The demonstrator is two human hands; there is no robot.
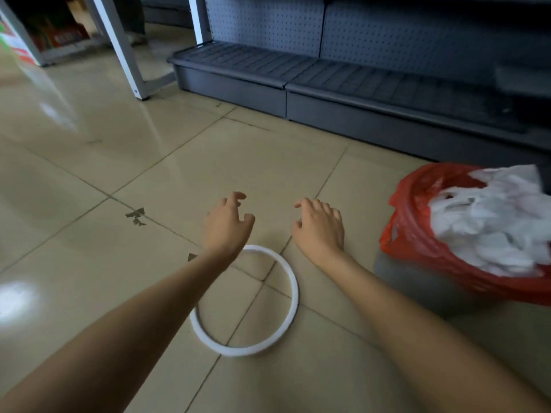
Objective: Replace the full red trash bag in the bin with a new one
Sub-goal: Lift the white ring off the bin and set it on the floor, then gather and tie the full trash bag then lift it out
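A grey bin [423, 287] stands at the right edge with a red trash bag [417, 234] folded over its rim, stuffed with crumpled white paper [495, 222]. A white plastic ring [290, 293] lies flat on the tiled floor in the middle. My left hand [228, 223] hovers above the ring's far side, fingers loosely curled and holding nothing. My right hand [320, 226] hangs beside it, also with nothing in it, a short way left of the bag. Both forearms reach in from the bottom.
A dark grey shop shelf base [328, 90] with a pegboard back runs along the far side. A white metal frame leg [131, 64] stands at the back left. Beige floor tiles [89, 174] spread to the left, with small dark scuffs [135, 217].
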